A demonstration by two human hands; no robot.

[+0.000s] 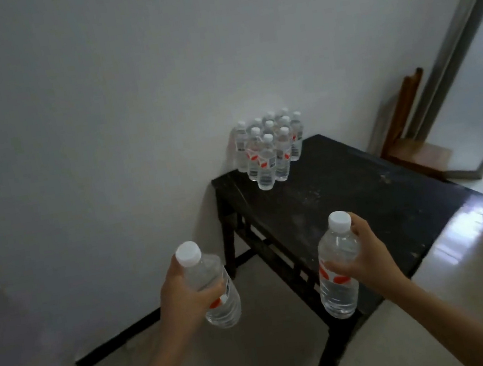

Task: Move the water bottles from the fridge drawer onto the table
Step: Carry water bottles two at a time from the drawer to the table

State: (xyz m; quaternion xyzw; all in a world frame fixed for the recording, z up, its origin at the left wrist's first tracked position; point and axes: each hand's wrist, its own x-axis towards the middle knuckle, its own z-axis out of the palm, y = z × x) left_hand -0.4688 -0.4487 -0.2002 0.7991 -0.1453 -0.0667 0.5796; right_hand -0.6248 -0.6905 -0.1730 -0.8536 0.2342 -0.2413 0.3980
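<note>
Grip of left hand (181, 295) half-hides left bottle (207, 270) label; right hand (367, 250) wraps right bottle (339, 292).

Two bare forearms reach forward from the bottom of the view, apart and roughly level with each other. The left hand (183, 292) wraps round the middle of a bottle (207, 266) from its left side, one digit crossing the front, and the cap tips slightly left. The right hand (366, 250) grips a second bottle (336, 250) from its right side, with the thumb lying across the label and a finger curled up near the cap.
</note>
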